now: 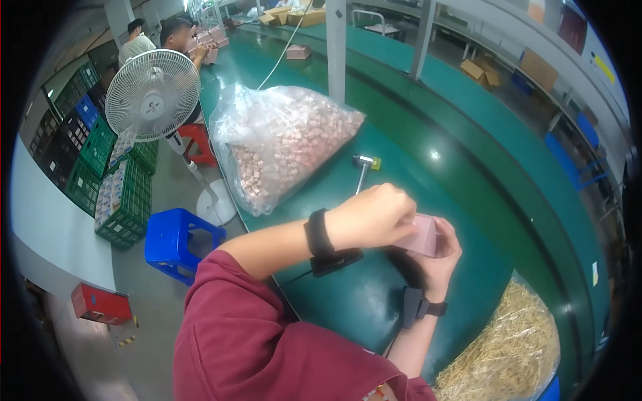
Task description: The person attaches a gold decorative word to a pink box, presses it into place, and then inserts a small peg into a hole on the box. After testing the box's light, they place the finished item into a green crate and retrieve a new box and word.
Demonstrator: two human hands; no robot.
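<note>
A small pale pink box-shaped part [422,237] is held over the green table. My right hand [441,257] wraps round its right side and underside, fingers closed on it. Against its upper left edge, my left hand [378,215] is closed with bent fingers. Those fingertips are hidden, so what they pinch cannot be made out. Both wrists wear black straps with dark devices. Just beyond my left hand lies a small hammer [362,175] with a metal handle and a yellow and black head.
On the green table [394,147] stands a clear bag [287,137] full of small pinkish pieces. Another bag [511,341] of thin golden pieces lies at lower right. A white fan [152,97], a blue stool [177,240] and green crates [124,197] stand left. Two people are far left.
</note>
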